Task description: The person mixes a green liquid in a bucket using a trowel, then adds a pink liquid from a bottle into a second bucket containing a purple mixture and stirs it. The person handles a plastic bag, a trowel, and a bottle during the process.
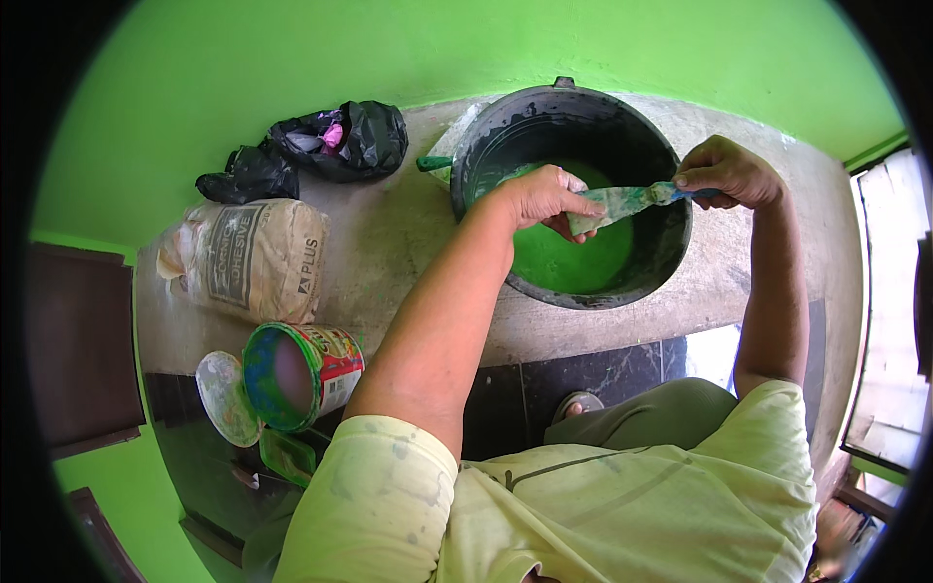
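Green-smeared scraper (627,201) between outstretched hands (551,201)

Bright green on the wall (544,49) and, deeper, in the paint (573,267). Black on the tub (663,228) and bags (374,146), with pink inside one. Tan with dark blocks on the sack (282,282). Whitish green on the scraper (627,201), blue on its handle (705,193). Red, green and white on the bucket (335,364). Pale yellow, grey-smudged, on the shirt (379,486).
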A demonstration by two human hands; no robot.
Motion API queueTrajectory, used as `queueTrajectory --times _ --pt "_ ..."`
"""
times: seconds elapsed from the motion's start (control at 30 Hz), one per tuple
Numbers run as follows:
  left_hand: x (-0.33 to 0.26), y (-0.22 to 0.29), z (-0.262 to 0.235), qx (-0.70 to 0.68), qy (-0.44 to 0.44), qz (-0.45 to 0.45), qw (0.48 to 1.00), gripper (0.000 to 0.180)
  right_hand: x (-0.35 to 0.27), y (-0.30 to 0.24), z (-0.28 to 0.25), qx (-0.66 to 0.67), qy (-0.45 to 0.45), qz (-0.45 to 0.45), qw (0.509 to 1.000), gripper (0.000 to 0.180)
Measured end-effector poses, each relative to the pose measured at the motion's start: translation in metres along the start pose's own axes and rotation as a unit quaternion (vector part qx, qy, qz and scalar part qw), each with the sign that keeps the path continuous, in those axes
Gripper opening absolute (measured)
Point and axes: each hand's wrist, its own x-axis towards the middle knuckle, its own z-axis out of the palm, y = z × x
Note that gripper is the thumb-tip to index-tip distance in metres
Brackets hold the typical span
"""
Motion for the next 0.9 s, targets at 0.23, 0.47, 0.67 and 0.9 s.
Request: queueTrajectory --times 0.23,0.47,0.67,0.9 --pt "0.015 -0.022 -0.017 0.221 0.155 -0.221 0.937 0.034 0.020 -0.009 0.028 -0.112 0.045 -0.035 0.992 0.019" --pt "0.022 -0.021 -0.010 0.210 0.270 -0.277 0.898 0.054 0.104 -0.002 0.148 -0.492 0.053 -0.007 0.869 0.021" --pt "0.014 -0.015 -0.018 -0.054 0.157 -0.259 0.952 0.066 0.117 -0.020 0.135 -0.292 -0.003 -0.011 0.956 0.023" --pt "0.021 -0.020 -0.026 -0.194 0.262 -0.278 0.904 0.076 0.115 0.000 0.145 -0.460 0.111 0.021 0.881 0.021"
